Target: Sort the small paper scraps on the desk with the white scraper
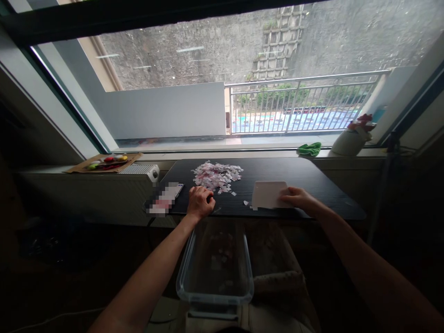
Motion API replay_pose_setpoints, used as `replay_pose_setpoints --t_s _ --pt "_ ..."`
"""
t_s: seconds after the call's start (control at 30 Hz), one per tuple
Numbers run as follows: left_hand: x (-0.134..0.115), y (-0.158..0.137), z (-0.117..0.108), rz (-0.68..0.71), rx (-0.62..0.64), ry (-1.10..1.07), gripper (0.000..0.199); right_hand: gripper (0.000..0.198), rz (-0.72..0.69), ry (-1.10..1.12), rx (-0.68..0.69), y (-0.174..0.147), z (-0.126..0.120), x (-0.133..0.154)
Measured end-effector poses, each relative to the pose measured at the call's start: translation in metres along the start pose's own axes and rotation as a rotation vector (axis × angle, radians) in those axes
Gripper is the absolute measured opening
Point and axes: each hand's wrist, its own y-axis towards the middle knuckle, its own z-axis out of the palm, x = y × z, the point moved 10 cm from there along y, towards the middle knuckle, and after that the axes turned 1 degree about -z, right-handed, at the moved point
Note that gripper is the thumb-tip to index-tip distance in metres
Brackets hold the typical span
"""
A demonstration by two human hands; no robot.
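Observation:
A heap of small white and pinkish paper scraps [215,175] lies on the black table [270,167]. My left hand [201,202] rests at the near side of the heap, its fingers curled; whatever they may hold is hidden. My right hand [297,198] grips the right edge of a flat white rectangular board [268,193] with rounded corners, close to the table's front. A few loose scraps [254,208] lie by the board's lower left corner. Below the table edge, between my arms, stands a clear plastic bin [249,277] with some pale bits inside.
A phone [166,199] lies at the table's left end. Beyond it are a radiator [138,172] and cardboard [79,167] holding colourful items. A green cloth [310,149] and a white rooster-shaped figure [352,138] sit on the window sill.

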Motion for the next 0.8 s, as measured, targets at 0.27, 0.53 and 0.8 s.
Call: replay_pose_setpoints --t_s 0.27,0.53,0.8 --pt "0.0 0.0 -0.001 -0.01 0.007 -0.006 0.013 0.023 -0.004 0.054 0.137 -0.017 0.0 0.009" --pt "0.0 0.0 0.0 -0.017 0.017 0.002 0.013 0.018 -0.098 0.116 0.011 0.003 0.015 0.031" --pt "0.0 0.0 0.0 -0.014 0.017 -0.004 0.014 0.022 -0.064 0.068 0.146 0.002 0.028 0.028"
